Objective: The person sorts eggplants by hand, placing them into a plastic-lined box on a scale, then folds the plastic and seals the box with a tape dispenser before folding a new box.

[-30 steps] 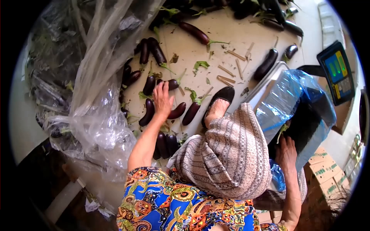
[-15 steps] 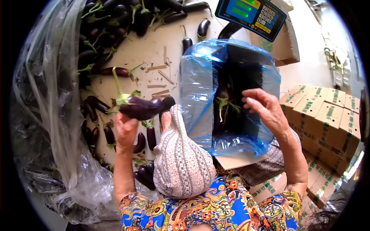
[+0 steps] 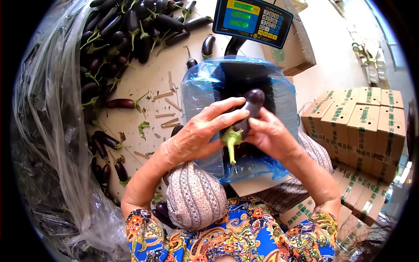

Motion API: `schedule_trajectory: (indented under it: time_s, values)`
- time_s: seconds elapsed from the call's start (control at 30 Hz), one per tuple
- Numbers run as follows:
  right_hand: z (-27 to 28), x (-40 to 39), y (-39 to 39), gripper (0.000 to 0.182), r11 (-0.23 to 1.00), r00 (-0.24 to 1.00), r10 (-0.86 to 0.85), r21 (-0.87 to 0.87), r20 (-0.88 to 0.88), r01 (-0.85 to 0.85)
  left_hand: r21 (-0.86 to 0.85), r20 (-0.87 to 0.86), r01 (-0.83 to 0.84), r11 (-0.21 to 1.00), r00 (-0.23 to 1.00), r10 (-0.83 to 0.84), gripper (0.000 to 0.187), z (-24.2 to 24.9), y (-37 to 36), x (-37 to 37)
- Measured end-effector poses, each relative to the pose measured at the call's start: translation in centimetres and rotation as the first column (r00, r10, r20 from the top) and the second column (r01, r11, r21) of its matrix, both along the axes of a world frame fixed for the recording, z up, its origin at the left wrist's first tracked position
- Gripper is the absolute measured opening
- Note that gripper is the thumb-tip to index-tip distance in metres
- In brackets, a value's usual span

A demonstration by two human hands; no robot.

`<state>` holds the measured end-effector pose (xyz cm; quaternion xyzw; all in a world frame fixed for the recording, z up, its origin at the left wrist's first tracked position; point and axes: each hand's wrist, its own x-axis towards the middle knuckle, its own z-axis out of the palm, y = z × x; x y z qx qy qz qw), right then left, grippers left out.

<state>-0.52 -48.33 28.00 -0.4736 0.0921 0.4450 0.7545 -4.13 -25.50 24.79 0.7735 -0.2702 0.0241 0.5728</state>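
A dark purple eggplant [image 3: 252,105] with a green cap and stem is held above the lined box [image 3: 196,105]. My left hand [image 3: 205,126] grips it from the left, with its fingers across the fruit near the cap. On the other side my right hand [image 3: 274,133] holds it between thumb and fingers. Its stem points down toward my body. The box has a blue plastic liner [image 3: 266,168] folded over its rim. My hands and the eggplant cover most of its dark inside.
A scale display [image 3: 253,22] with green digits stands behind the box. A large heap of eggplants [image 3: 131,30] lies at the far left, next to clear plastic sheeting [image 3: 56,109]. Cardboard strips [image 3: 164,115] litter the floor. Stacked printed cartons [image 3: 362,126] stand at right.
My left hand has carried the eggplant rightward from the floor side to above the box. My right hand has closed on it too. The view has shifted slightly.
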Motion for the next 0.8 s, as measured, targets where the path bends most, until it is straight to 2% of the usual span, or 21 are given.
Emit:
schedule_trajectory:
  time_s: [0.03, 0.07, 0.1, 0.13, 0.17, 0.2, 0.23, 0.3, 0.33, 0.37, 0.4, 0.43, 0.47, 0.5, 0.53, 0.57, 0.6, 0.63, 0.67, 0.7, 0.8]
  values:
    - [0.1, 0.7, -0.9, 0.057, 0.996, 0.999, 0.005, -0.085, 0.043, -0.001, 0.064, -0.002, 0.001, 0.998, 1.0, -0.001, 0.071, 0.2, 0.4, -0.1]
    - [0.7, 1.7, -1.5, 0.062, 0.983, 0.994, 0.045, -0.181, 0.095, -0.028, -0.006, -0.062, -0.008, 1.0, 0.998, 0.008, 0.071, -0.2, 1.1, -0.4]
    - [2.0, 2.9, -1.8, 0.061, 0.931, 0.977, 0.156, -0.351, 0.143, -0.097, -0.073, -0.12, -0.022, 0.997, 0.993, 0.013, 0.071, -0.7, 2.1, -0.7]
    - [1.8, 4.1, -2.5, 0.061, 0.838, 0.924, 0.324, -0.515, 0.203, -0.181, -0.166, -0.274, -0.116, 0.979, 0.959, 0.067, 0.068, -1.5, 3.0, -1.6]
    - [1.4, 4.8, -3.1, 0.061, 0.709, 0.841, 0.49, -0.666, 0.231, -0.23, -0.211, -0.383, -0.252, 0.944, 0.91, 0.158, 0.06, -2.8, 4.0, -2.8]
    - [-0.1, 4.8, -3.4, 0.061, 0.587, 0.637, 0.642, -0.808, 0.426, -0.05, -0.267, -0.512, -0.391, 0.881, 0.832, 0.214, 0.052, -4.3, 5.1, -4.1]
    - [-0.4, 4.9, -2.8, 0.063, 0.417, 0.536, 0.766, -0.909, 0.355, 0.006, -0.224, -0.582, -0.53, 0.818, 0.746, 0.324, 0.043, -5.1, 6.1, -5.5]
    - [-4.2, 4.8, -2.9, 0.065, 0.195, 0.295, 0.915, -0.943, 0.274, 0.27, -0.142, -0.647, -0.728, 0.671, 0.581, 0.493, 0.03, -7.5, 8.1, -8.3]
    - [-5.4, 4.9, -2.5, 0.067, 0.143, 0.285, 0.931, -0.945, 0.229, 0.293, -0.102, -0.671, -0.786, 0.61, 0.507, 0.541, 0.03, -9.8, 9.5, -10.2]
    - [-6.8, 5.0, -1.8, 0.07, 0.103, 0.262, 0.947, -0.946, 0.188, 0.306, -0.047, -0.69, -0.846, 0.531, 0.411, 0.595, 0.029, -11.9, 10.5, -12.6]
    - [-9.6, 4.9, -2.0, 0.072, 0.109, 0.162, 0.969, -0.911, 0.186, 0.397, 0.027, -0.718, -0.88, 0.474, 0.313, 0.621, 0.029, -13.4, 11.4, -14.8]
    - [-11.9, 4.9, -2.5, 0.07, 0.037, 0.048, 0.997, -0.883, 0.068, 0.467, 0.109, -0.739, -0.906, 0.408, 0.201, 0.643, 0.029, -14.8, 12.5, -17.4]
    - [-14.0, 4.8, -2.8, 0.068, 0.054, 0.058, 0.993, -0.851, 0.098, 0.522, 0.189, -0.71, -0.905, 0.382, 0.142, 0.689, 0.03, -16.7, 13.1, -20.1]
    - [-15.8, 5.4, -3.7, 0.065, 0.091, -0.075, 0.996, -0.746, 0.055, 0.66, 0.273, -0.682, -0.887, 0.371, 0.094, 0.725, 0.031, -19.2, 13.7, -23.1]
    - [-15.3, 5.8, -3.5, 0.066, -0.01, 0.012, 1.0, -0.799, -0.004, 0.601, 0.413, -0.652, -0.818, 0.402, 0.043, 0.757, 0.032, -21.4, 13.7, -26.0]
    - [-14.8, 6.5, -3.9, 0.069, 0.016, 0.008, 1.0, -0.836, 0.025, 0.549, 0.505, -0.574, -0.765, 0.4, 0.049, 0.818, 0.033, -24.2, 12.6, -28.6]
    - [-13.3, 6.7, -3.2, 0.072, -0.009, 0.062, 0.998, -0.886, 0.022, 0.464, 0.651, -0.483, -0.654, 0.385, 0.034, 0.875, 0.036, -24.3, 10.7, -29.2]
    - [-12.7, 6.5, -2.7, 0.073, -0.042, 0.105, 0.994, -0.901, 0.004, 0.431, 0.616, -0.608, -0.63, 0.473, 0.002, 0.794, 0.045, -24.6, 9.2, -29.6]
    - [-11.8, 6.2, -2.0, 0.072, -0.08, 0.107, 0.994, -0.903, -0.038, 0.421, 0.748, -0.339, -0.545, 0.379, 0.177, 0.924, 0.055, -26.0, 7.2, -30.5]
    - [-11.0, 5.8, -1.4, 0.072, -0.123, 0.115, 0.99, -0.904, -0.082, 0.411, 0.788, -0.193, -0.511, 0.344, 0.326, 0.925, 0.061, -26.1, 6.0, -30.4]
    - [-8.5, 4.9, -1.0, 0.07, 0.103, 0.026, 0.992, -0.89, 0.127, 0.444, 0.877, -0.128, -0.387, 0.284, 0.382, 0.915, 0.06, -26.2, 4.3, -28.5]
